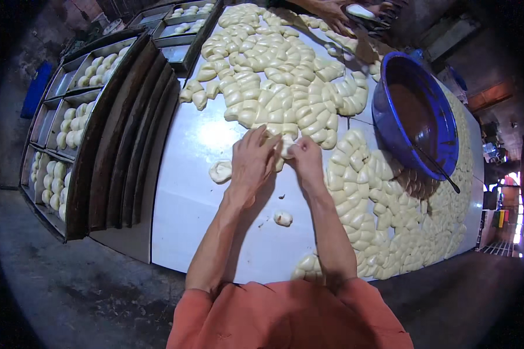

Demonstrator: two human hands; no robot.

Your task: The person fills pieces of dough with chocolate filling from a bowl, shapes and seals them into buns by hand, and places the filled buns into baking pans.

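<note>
Both hands meet at the near edge of a broad spread of pale dough pieces [285, 96] on the white table. Between them is a small piece of dough [287, 145], drawn out flat. My left hand [255, 154] has its fingers bent over the left side of that piece. With thumb and fingers pressed together, my right hand [307, 158] pinches its right edge. Beside my left wrist lies a flattened dough piece [220, 171]. A small dough lump [283, 218] with a brown spot rests between my forearms.
A blue basin [381, 102] of brown filling, with a long-handled tool [439, 171], stands at the right among more dough pieces [355, 192]. Stacked trays [102, 87] holding round dough balls are at the left. Another person's hands [335, 16] work at the far edge.
</note>
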